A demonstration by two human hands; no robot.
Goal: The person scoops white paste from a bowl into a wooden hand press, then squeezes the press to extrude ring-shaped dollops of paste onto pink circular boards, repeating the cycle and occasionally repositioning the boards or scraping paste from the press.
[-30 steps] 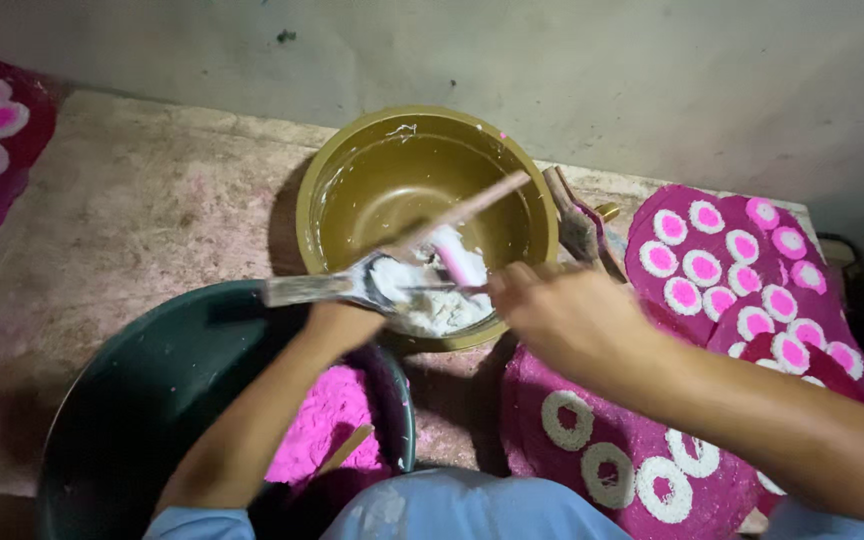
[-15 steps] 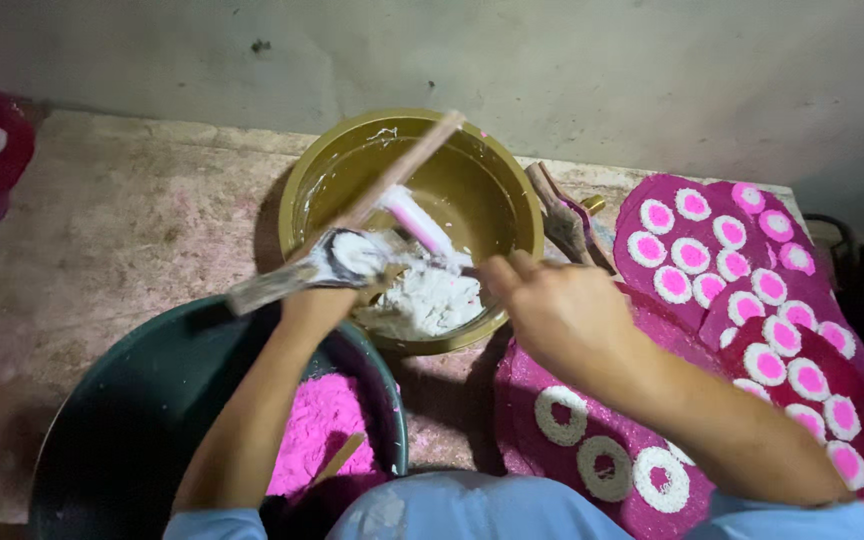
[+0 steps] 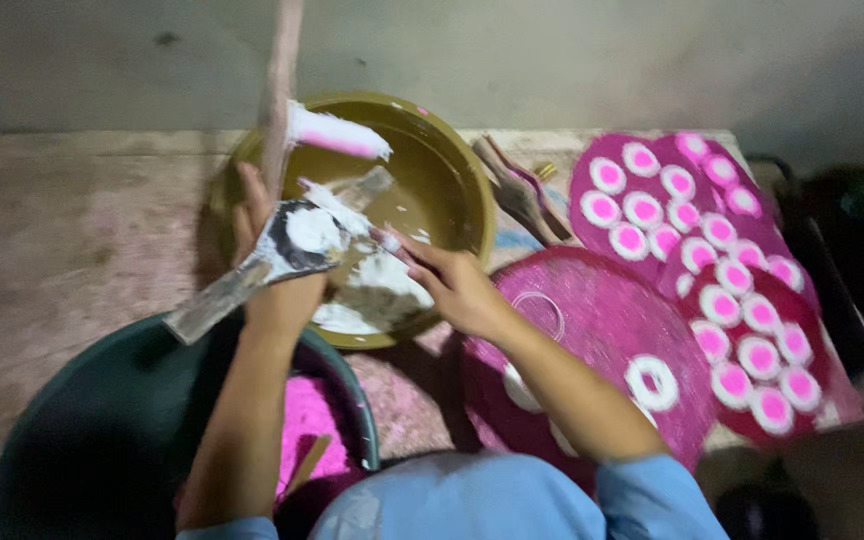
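While gripped, trowel (image 3: 282, 250) within fingers (image 3: 252, 215).

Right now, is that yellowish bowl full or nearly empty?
Nearly empty: the bowl shows bare inner wall, with only white paste at the near side.

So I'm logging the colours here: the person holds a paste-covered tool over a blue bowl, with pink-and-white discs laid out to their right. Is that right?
Not quite: the bowl is olive-yellow, not blue, as the head view shows. The rest stands: the left hand holds the paste-covered tool over it, and pink-and-white discs lie to the person's right.
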